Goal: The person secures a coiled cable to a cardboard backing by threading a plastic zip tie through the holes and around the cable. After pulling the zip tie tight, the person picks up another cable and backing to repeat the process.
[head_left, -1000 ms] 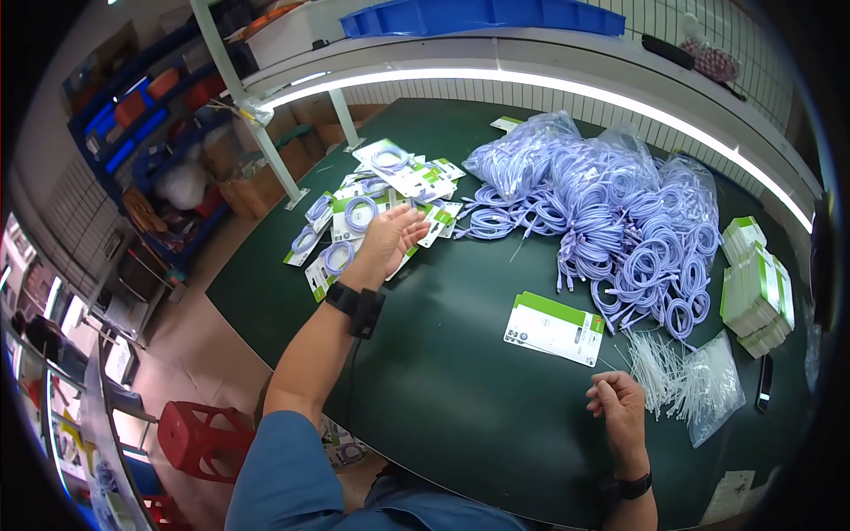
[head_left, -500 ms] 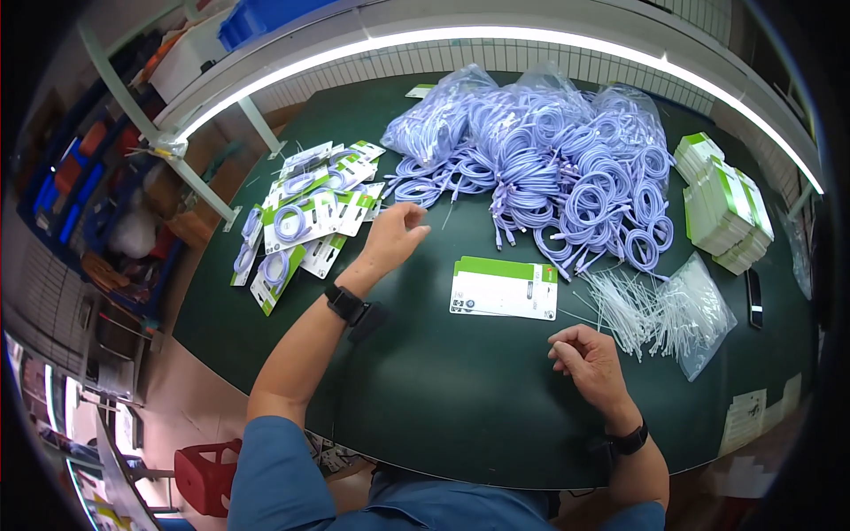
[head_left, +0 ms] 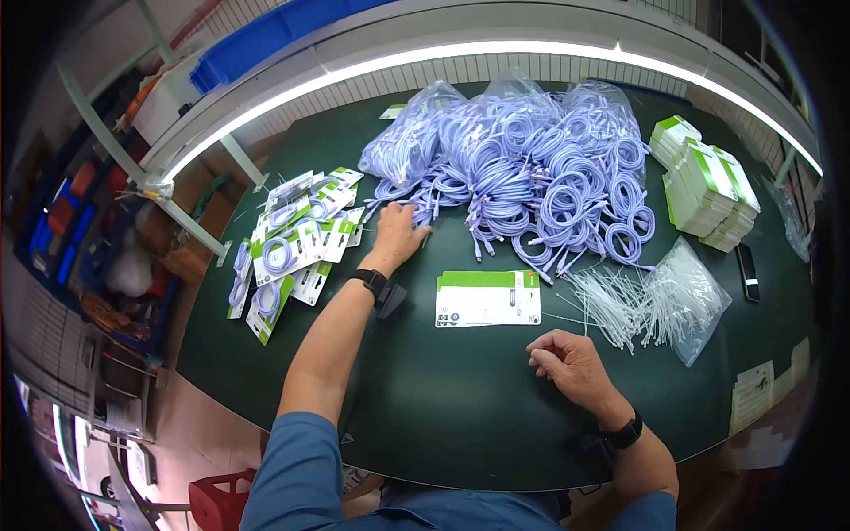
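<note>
My left hand reaches to the near left edge of a big heap of coiled lilac cables. Its fingers rest over the nearest coils, thumb held apart, and no cable is lifted. In front of my body my right hand hovers above the dark green table, thumb and fingertips pressed together; whatever may be between them cannot be made out. Just beyond it lie a few flat white-and-green cards. Loose white cable ties spread to the right of the cards, partly spilling from a clear bag.
Left on the table, carded lilac cables lie in an overlapping pile. Stacked white-and-green cards stand at the right, near a slim black object. Clear plastic bags cover the heap's back. A light bar crosses above.
My left hand has gone from above the table, just short of the heap, forward onto the cables, and its fingers have spread. The right hand stays closed in nearly the same place. The view has shifted slightly.
</note>
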The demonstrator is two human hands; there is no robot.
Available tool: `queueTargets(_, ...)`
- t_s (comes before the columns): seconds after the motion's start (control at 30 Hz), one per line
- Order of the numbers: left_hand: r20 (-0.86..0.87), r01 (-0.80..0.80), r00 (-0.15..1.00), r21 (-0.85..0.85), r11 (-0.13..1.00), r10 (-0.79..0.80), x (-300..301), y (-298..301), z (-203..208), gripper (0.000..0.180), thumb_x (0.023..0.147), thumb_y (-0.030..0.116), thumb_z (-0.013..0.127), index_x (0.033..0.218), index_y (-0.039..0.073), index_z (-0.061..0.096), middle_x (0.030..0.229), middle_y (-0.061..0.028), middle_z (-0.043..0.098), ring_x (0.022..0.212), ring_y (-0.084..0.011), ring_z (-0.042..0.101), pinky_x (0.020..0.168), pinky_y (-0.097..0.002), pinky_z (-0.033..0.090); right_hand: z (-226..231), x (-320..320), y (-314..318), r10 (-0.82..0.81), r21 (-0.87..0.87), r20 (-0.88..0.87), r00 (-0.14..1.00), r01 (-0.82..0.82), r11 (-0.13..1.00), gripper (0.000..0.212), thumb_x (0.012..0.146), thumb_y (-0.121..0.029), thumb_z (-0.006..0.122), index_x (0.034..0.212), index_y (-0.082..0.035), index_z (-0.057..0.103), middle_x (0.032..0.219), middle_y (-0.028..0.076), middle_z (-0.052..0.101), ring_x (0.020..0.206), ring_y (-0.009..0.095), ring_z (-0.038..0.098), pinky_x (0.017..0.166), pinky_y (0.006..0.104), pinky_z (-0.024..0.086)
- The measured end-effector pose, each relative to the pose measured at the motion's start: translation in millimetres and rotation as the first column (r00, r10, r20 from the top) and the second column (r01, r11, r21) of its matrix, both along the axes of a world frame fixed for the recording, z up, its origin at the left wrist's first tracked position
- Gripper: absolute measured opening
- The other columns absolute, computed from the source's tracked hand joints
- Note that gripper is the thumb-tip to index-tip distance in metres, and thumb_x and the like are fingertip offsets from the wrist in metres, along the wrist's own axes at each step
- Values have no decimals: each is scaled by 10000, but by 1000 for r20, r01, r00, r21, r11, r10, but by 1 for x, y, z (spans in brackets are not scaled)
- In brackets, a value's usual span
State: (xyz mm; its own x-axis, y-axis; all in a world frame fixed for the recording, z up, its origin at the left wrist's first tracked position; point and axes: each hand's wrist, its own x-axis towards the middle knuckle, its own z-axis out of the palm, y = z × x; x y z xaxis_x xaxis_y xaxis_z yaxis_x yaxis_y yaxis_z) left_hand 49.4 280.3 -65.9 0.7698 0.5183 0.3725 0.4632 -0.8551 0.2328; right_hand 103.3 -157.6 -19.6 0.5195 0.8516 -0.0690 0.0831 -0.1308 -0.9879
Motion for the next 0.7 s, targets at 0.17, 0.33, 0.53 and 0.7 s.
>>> queueTargets(0.17,131,185,976,-52,981,-177,25,-62,21,457,927,318,800,1249,11,695,1199,-224,661,1137,-402,629,977,-483,527,-4,0,-3,-6,-14,2,1000,6,1000,119,1049,-60,673,1108,13,745,917,55,758,753,85,690,688,230,562)
queueTargets(0.33,283,12,959,59,998,-28,40,-17,44,187,973,220,688,1022,40,691,1070,-195,716,1067,-414,671,889,-513,574,3,-2,-3,-35,-22,31,999,36,999,131,1046,-56,675,1109,41,739,892,71,765,759,107,712,709,249,591)
queueTargets(0.53,124,-143,985,232,962,116,35,89,-14,262,946,182,619,1120,-2,683,1261,-234,660,1182,-451,628,1007,-558,540,4,5,1,6,-29,68,998,-4,1000,133,1049,-64,679,1118,30,743,920,67,763,768,101,703,714,244,581)
queueTargets(0.7,-48,-212,976,12,977,212,59,53,-12,389,927,235,661,1223,-17,678,1305,-281,637,1233,-456,592,1053,-570,500,-2,10,-7,-18,-32,70,997,20,999,138,1049,-66,680,1124,31,743,928,65,763,785,100,701,724,247,584)
